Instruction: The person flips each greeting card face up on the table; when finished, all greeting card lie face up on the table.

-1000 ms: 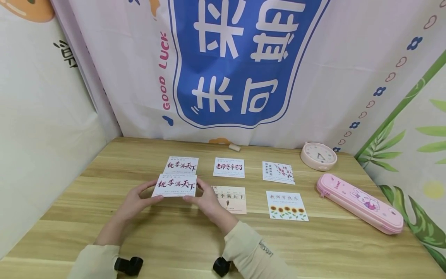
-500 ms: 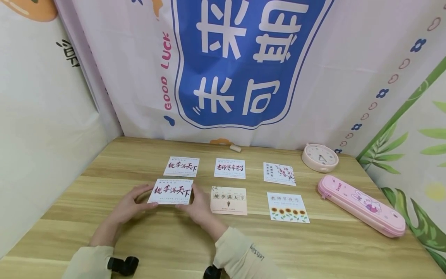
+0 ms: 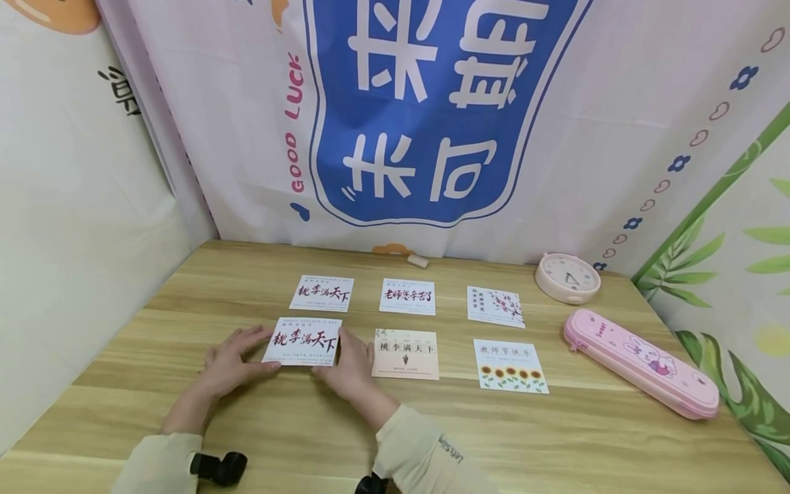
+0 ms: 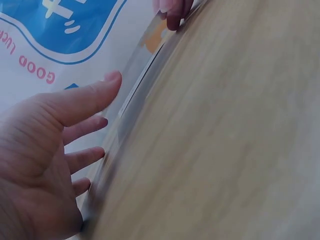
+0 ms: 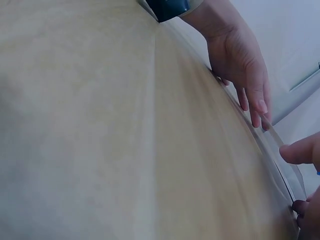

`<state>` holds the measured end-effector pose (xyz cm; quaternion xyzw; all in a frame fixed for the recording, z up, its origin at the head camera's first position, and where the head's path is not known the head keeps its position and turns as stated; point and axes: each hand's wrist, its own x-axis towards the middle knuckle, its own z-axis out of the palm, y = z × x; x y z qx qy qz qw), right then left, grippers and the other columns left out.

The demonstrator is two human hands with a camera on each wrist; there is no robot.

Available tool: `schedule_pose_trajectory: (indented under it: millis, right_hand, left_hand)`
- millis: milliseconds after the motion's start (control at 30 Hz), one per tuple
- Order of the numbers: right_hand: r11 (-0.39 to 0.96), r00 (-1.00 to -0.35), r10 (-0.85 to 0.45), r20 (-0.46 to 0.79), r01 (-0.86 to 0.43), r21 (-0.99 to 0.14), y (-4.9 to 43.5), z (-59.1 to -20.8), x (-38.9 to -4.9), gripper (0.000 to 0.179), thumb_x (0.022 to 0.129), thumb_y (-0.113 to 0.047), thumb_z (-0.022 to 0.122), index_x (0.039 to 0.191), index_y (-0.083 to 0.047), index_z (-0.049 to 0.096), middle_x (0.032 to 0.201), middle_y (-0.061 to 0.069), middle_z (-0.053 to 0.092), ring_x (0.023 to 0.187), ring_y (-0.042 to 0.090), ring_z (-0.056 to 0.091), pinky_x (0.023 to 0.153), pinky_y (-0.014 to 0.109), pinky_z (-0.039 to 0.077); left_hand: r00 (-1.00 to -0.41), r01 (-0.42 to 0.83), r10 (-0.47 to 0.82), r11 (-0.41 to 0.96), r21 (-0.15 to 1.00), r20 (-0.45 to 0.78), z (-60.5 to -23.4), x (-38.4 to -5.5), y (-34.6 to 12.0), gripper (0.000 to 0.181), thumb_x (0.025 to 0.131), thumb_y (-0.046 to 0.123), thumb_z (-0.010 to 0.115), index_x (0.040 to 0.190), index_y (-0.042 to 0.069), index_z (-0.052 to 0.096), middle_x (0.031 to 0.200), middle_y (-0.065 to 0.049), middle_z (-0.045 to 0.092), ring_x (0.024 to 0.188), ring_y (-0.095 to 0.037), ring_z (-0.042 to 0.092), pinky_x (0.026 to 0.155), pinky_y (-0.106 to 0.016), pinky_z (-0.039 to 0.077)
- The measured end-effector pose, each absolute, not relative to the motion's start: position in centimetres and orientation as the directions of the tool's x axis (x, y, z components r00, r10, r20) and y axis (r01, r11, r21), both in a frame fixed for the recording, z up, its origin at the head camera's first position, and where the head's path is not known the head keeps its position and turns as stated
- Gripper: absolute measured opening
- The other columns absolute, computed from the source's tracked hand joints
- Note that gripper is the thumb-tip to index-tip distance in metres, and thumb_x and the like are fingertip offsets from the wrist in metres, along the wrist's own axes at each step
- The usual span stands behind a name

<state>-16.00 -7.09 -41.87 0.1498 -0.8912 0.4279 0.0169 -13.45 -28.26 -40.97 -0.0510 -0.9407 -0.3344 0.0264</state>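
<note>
A white card with dark red calligraphy point(image 3: 302, 341) is low over the table at the front left of the layout. My left hand point(image 3: 233, 360) holds it at its left side, thumb by the near corner. My right hand point(image 3: 352, 367) holds the opposite side, its thumb at the near right corner. From the left wrist, the left hand point(image 4: 40, 155) shows spread fingers beside the thin card edge point(image 4: 142, 80). In the right wrist view, the left hand point(image 5: 245, 75) and right thumb point(image 5: 299, 151) sit at either end of the card's thin strip.
Behind lie a matching card point(image 3: 321, 293), a second red-script card point(image 3: 407, 297) and a blossom card point(image 3: 496, 307). To the right are a beige card point(image 3: 405, 355) and a sunflower card point(image 3: 511, 366). Farther right: pink pencil case point(image 3: 642, 363), round clock point(image 3: 568, 278). A small cylinder point(image 3: 417, 261) sits at the back.
Both hands have brought the red-script card toward the person and slightly left, lowering it to the table; it no longer overlaps the matching card behind. In the last half second it has barely moved.
</note>
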Motion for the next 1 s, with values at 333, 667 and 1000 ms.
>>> schedule_pose_trajectory:
  millis: [333,667,1000]
  right_hand:
    - [0.679,-0.943,-0.306,0.130,-0.311,-0.665,-6.96,-41.74,-15.64,0.076,0.064,-0.026,0.073,0.127,-0.002,0.038,0.122,0.012,0.043,0.114,0.025,0.035,0.098,0.047,0.008]
    - [0.726,-0.938,-0.323,0.123,-0.329,-0.603,-7.09,-42.09,-15.60,0.076,0.067,-0.029,0.070,0.130,-0.003,0.035,0.125,0.011,0.039,0.118,0.024,0.030,0.099,0.045,0.008]
    - [0.759,-0.934,-0.336,0.119,-0.344,-0.553,-7.10,-42.41,-15.66,0.064,0.068,-0.033,0.068,0.120,-0.003,0.047,0.127,0.009,0.036,0.119,0.022,0.027,0.099,0.045,0.008]
  left_hand:
    - [-0.992,0.124,0.084,0.815,0.566,0.095,-41.17,-13.39,-27.99,0.070,0.067,0.040,0.069,0.122,0.003,0.045,0.131,-0.025,0.027,0.118,-0.047,0.012,0.082,-0.068,-0.003]
    - [-0.994,0.112,0.084,0.832,0.543,0.076,-41.23,-13.39,-28.08,0.071,0.068,0.041,0.068,0.123,0.004,0.044,0.132,-0.026,0.025,0.118,-0.048,0.011,0.082,-0.067,-0.001]
    - [-0.998,0.056,0.049,0.865,0.499,0.027,-41.13,-13.19,-28.18,0.072,0.068,0.046,0.066,0.125,0.008,0.043,0.133,-0.029,0.017,0.116,-0.052,0.007,0.081,-0.068,-0.003]
